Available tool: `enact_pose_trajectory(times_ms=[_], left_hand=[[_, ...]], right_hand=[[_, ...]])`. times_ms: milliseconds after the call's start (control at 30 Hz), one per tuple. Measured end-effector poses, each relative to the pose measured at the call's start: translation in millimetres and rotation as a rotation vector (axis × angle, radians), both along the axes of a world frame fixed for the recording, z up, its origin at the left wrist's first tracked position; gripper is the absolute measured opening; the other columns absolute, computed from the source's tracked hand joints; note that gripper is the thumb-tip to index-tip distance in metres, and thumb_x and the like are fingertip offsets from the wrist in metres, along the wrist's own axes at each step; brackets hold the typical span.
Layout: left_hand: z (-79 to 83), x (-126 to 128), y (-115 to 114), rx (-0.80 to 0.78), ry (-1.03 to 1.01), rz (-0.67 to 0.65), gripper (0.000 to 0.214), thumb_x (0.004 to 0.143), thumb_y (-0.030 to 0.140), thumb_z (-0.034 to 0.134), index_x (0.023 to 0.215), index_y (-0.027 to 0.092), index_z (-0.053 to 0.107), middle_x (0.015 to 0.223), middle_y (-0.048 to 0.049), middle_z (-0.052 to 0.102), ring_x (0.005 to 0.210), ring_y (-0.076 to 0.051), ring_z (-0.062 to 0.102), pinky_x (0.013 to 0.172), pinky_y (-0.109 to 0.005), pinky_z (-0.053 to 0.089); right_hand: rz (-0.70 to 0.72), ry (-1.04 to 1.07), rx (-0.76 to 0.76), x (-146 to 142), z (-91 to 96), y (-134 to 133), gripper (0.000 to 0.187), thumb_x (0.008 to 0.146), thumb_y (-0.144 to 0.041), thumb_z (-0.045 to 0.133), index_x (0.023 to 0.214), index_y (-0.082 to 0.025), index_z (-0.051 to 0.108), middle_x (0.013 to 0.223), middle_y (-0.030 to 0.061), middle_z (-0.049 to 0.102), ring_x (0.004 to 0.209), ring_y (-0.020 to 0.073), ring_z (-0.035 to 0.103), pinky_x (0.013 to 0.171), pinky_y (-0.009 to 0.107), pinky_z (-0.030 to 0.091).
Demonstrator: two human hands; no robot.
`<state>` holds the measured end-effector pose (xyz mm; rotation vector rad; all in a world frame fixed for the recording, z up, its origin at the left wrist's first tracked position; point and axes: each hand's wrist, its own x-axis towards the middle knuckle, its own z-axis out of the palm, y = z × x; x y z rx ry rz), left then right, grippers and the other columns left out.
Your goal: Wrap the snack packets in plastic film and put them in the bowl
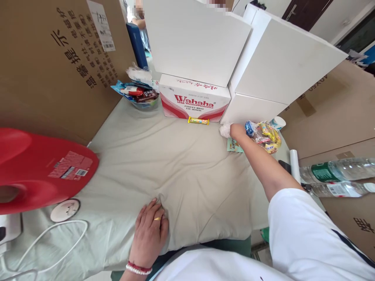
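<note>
My left hand (150, 230) lies palm down near the front edge of the cloth-covered table (181, 164), its fingers stretched out and holding nothing. At the far right my right hand (236, 132) is closed on a crumpled whitish wad (225, 130); whether it is tissue or thin plastic I cannot tell. Its fingers are mostly hidden behind the hand. A light green packet (233, 145) lies partly under that hand. Just right of it sits a pile of wrapped snacks (265, 136), with a blue-wrapped piece (249, 128) nearest the wrist.
A yellow snack bar (198, 121) rests before the Wahaha water carton (195, 97). Snack bags fill a clear bowl (143, 103) at back left. A red jug (43, 168), round disc (65, 210) and white cable (55, 224) are left; bottles (336, 171) and a paper cup (277, 123) right.
</note>
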<state>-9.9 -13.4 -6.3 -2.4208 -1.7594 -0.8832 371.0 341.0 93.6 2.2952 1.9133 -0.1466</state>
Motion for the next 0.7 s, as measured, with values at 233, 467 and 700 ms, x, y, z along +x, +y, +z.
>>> enact_pose_trajectory(times_ms=[233, 467, 700], left_hand=[[-2.9, 1, 0, -0.027, -0.059, 0.007, 0.015, 0.094, 0.010, 0.054, 0.103, 0.021, 0.060, 0.118, -0.0124, 0.070, 0.131, -0.033, 0.062, 0.114, -0.055, 0.045], [1.0, -5, -10, 0.115, -0.240, 0.110, 0.013, 0.089, 0.013, 0.063, 0.098, 0.022, 0.064, 0.111, -0.0118, 0.069, 0.122, -0.032, 0.065, 0.096, -0.046, 0.053], [21.3, 36, 39, -0.485, -0.740, 0.049, 0.022, 0.101, 0.037, 0.048, 0.091, 0.023, 0.061, 0.081, -0.0027, 0.067, 0.069, -0.018, 0.065, 0.066, -0.032, 0.054]], right_hand=[[-0.025, 0.532, 0.263, 9, 18.9, -16, 0.020, 0.095, -0.025, 0.058, 0.109, -0.017, 0.070, 0.092, 0.0073, 0.071, 0.078, 0.0158, 0.064, 0.073, 0.026, 0.051], [-0.128, 1.124, 0.282, 12, 17.0, -45, 0.018, 0.080, -0.030, 0.074, 0.088, -0.020, 0.062, 0.069, -0.0040, 0.052, 0.056, 0.0097, 0.042, 0.055, 0.024, 0.037], [0.252, 1.049, 0.139, -8, -15.9, -123, 0.025, 0.086, -0.044, 0.065, 0.095, -0.021, 0.068, 0.074, -0.0009, 0.059, 0.064, 0.0146, 0.051, 0.064, 0.029, 0.043]])
